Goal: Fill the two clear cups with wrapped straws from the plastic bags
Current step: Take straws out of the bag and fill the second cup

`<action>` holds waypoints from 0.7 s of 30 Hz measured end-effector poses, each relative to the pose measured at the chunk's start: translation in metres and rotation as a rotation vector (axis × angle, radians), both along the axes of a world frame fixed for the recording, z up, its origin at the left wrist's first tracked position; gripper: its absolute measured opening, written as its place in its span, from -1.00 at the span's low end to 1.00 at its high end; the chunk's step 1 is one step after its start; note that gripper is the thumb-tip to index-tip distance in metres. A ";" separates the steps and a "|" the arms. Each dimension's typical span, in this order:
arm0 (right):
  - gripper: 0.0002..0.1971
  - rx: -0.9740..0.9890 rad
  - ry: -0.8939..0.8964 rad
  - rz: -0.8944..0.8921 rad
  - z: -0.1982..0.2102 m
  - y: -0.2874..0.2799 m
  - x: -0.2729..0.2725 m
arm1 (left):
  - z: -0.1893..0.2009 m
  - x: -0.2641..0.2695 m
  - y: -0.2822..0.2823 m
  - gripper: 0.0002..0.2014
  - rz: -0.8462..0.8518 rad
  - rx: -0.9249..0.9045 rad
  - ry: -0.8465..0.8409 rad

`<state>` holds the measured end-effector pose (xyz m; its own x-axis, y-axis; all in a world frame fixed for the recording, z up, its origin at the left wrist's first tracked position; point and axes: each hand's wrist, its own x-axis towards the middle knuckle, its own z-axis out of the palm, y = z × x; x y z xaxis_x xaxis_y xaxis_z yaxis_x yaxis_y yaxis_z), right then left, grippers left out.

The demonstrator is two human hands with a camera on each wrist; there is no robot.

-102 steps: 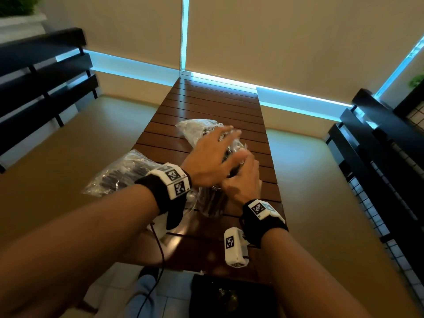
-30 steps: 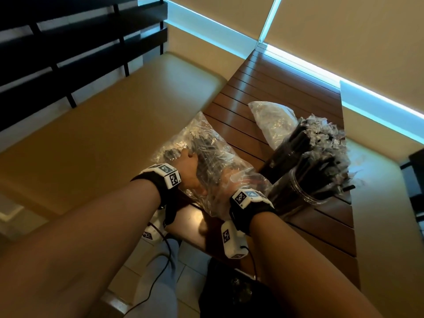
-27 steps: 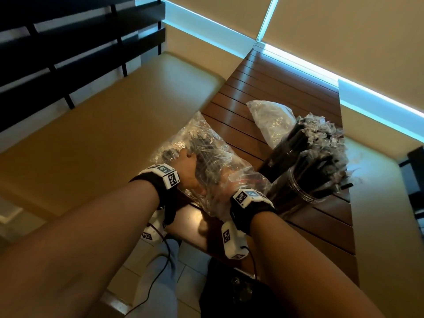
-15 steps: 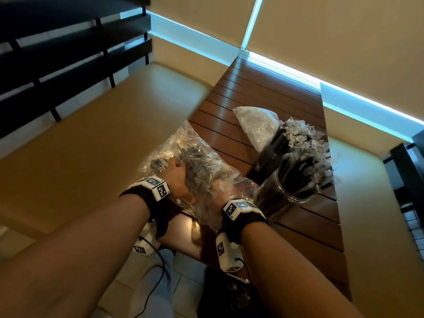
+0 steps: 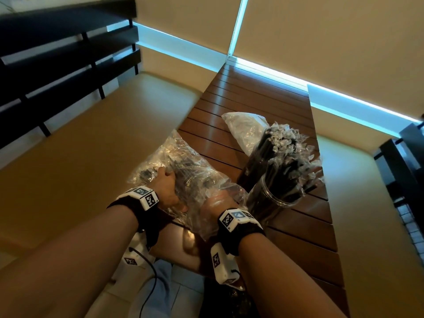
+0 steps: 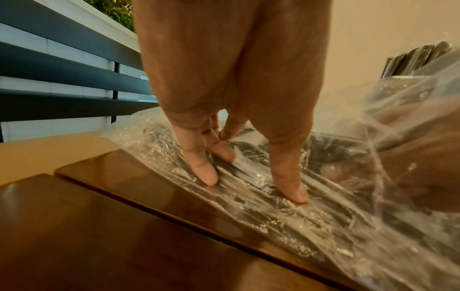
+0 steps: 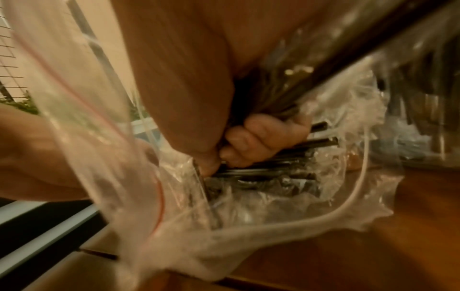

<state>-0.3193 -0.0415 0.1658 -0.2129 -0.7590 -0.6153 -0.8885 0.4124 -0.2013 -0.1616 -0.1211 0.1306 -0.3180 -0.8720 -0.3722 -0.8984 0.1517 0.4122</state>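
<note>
Left hand [image 5: 165, 188] laid on the outside of the near plastic bag [image 5: 183, 171], fingers [image 6: 202, 169] straight and slightly parted, tips pressing the film down onto the dark wrapped straws [image 6: 286, 212] beneath; thumb likewise flat on the film. Right hand [image 5: 218, 201] thrust through the bag's open mouth, seen through the clear film; fingers [image 7: 251, 141] curled tight round a bundle of black straws [image 7: 286, 157], thumb closing against them. Red line [image 7: 159, 196] running along the bag's mouth, just left of the curled fingers. Two clear cups [image 5: 275, 198] just right of the right-hand fingers, standing on the slatted wooden table [image 5: 252, 99], both packed with upright wrapped straws, crinkled wrapper ends fanned above the rims. Second plastic bag [image 5: 246, 127] beyond the cups, well past the fingertips, lying on the slats. Square black-and-white coded markers on the wrist bands [image 5: 234, 218], patterns only; no readable brand, label or lettering on bags, wrappers or cups. Tan bench seat [image 5: 91, 145] left of the left-hand fingers, dark slatted backrest behind it.
</note>
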 end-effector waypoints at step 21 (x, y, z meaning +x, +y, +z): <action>-0.87 -0.077 0.235 0.154 0.157 0.090 -0.087 | 0.042 -0.046 0.024 -0.23 0.019 -0.044 -0.236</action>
<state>-0.4058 0.0481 0.3225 -0.2212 -0.8359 -0.5023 -0.9655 0.2601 -0.0077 -0.2078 -0.0974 0.1723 -0.2102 -0.8940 -0.3957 -0.9719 0.1470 0.1841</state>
